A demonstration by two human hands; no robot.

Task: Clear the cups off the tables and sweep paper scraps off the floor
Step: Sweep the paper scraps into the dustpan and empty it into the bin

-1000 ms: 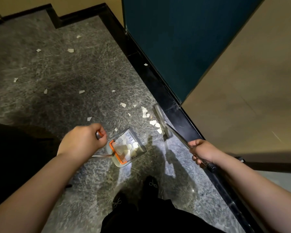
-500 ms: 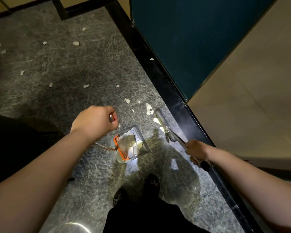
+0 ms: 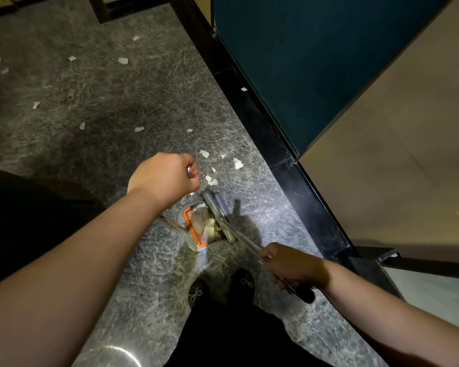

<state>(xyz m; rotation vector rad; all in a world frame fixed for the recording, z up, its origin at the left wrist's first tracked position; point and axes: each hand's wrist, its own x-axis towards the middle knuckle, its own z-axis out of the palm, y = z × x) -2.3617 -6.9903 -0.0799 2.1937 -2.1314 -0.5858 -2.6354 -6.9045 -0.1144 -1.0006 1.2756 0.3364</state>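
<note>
Two hands are working a broom and dustpan on a grey speckled floor beside a black baseboard. A person's left hand is curling into a fist around the top of the dustpan handle, fingers wrapping the metal tip, with the shaft running down below the wrist to the dustpan. Its orange comb is sitting at the back of the pan, and pale paper scraps are lying inside, just in front of it. The right hand is gripping the broom handle near its black end cap, fingers closing around the shaft, while the broom head is resting at the pan's mouth, touching its open edge. More loose scraps are lying on the floor just beyond the left knuckles, others are scattered well apart toward the far wall. Two dark shoes are standing below the pan. A teal panel is rising at right.
</note>
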